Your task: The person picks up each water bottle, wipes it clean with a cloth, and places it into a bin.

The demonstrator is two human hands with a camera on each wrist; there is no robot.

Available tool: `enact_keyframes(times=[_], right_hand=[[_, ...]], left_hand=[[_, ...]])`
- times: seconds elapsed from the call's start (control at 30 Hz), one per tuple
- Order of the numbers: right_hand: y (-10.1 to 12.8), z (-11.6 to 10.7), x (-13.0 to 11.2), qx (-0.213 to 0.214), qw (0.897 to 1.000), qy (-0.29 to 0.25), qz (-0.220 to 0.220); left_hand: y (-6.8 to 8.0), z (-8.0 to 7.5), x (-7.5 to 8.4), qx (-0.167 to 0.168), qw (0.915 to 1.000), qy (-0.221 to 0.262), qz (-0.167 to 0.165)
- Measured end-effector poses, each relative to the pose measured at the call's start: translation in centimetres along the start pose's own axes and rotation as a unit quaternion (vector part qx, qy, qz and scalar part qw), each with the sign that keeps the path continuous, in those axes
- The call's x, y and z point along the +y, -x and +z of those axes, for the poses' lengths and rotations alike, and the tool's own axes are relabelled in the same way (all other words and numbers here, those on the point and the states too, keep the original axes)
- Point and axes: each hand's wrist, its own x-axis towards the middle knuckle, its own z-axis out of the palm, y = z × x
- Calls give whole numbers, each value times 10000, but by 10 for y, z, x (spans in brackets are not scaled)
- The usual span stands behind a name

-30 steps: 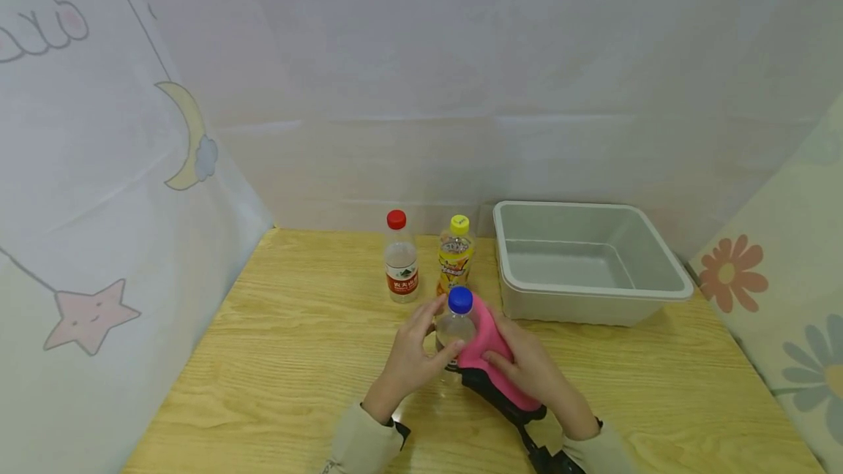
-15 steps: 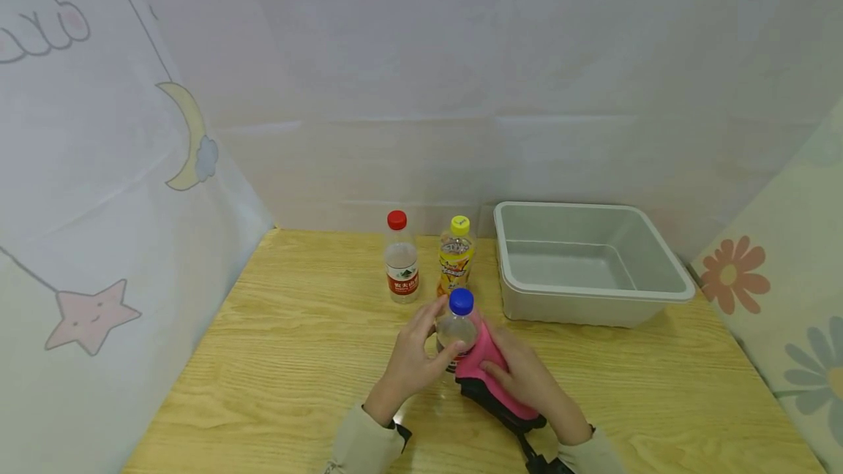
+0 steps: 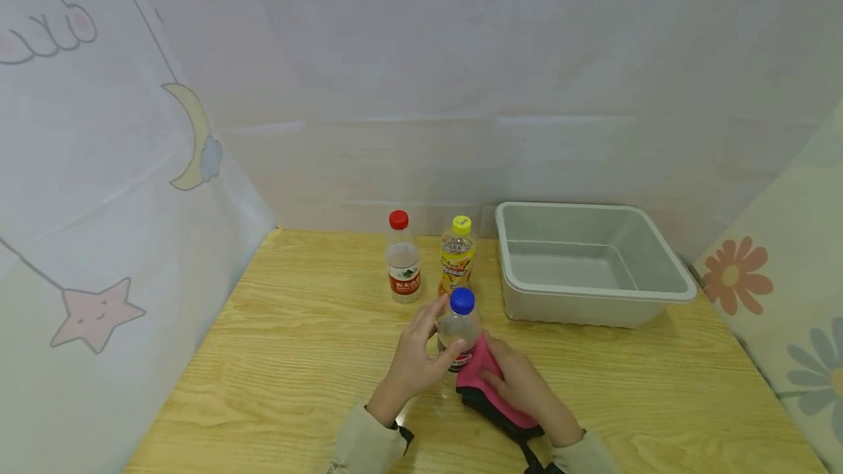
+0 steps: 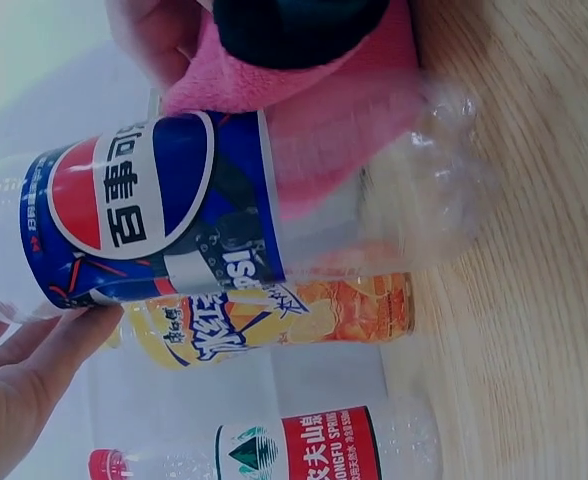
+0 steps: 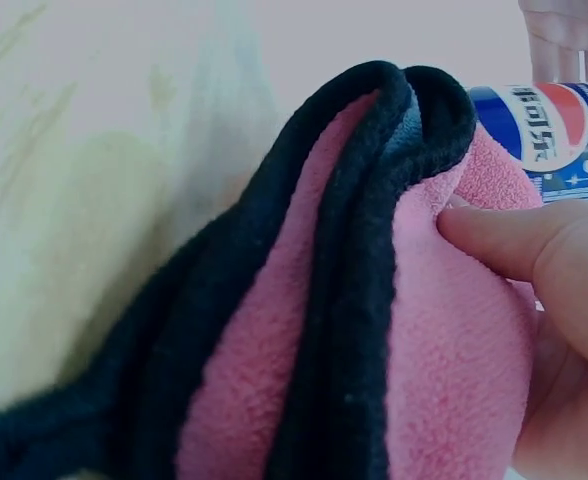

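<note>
A clear Pepsi bottle (image 3: 456,328) with a blue cap stands upright on the wooden table; its blue label (image 4: 134,210) faces the left wrist camera. My left hand (image 3: 416,357) grips the bottle from its left side, thumb in front and fingers around behind. In my right hand (image 3: 525,384) is a bunched pink fleece cloth (image 3: 486,371) with black edging (image 5: 359,250), pinched under the thumb and pressed against the bottle's right side. The cloth's far side is hidden behind the bottle and hand.
Behind stand a red-capped water bottle (image 3: 403,273) and a yellow-capped iced tea bottle (image 3: 456,258). A grey plastic bin (image 3: 579,309) sits at the back right of the table (image 3: 296,357). White fabric walls (image 3: 395,79) enclose the back and sides.
My right hand has slid the pink cloth down and slightly toward me along the bottle's side. The left hand and the bottle stay in place.
</note>
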Motion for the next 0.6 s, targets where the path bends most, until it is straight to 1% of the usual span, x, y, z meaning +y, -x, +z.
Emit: enact_keyframes(times=[0.13,0.27,0.33,0.47,0.6], right_hand=[[0,3,2,-41,10000,-53,20],[1,3,2,-91,9998,-154,20],[1,3,3,-73,9998,-177,-26],[3,0,5,29,9997,-204,-126],[5,-5,5,64,9996,-213,-176]], left_hand=[[0,3,1,159,9998,-86,-21],[0,4,3,226,9994,-157,-214],[1,4,3,212,9993,-152,-277],[1,3,3,144,9996,-44,-244],[2,2,2,18,9990,250,-378]])
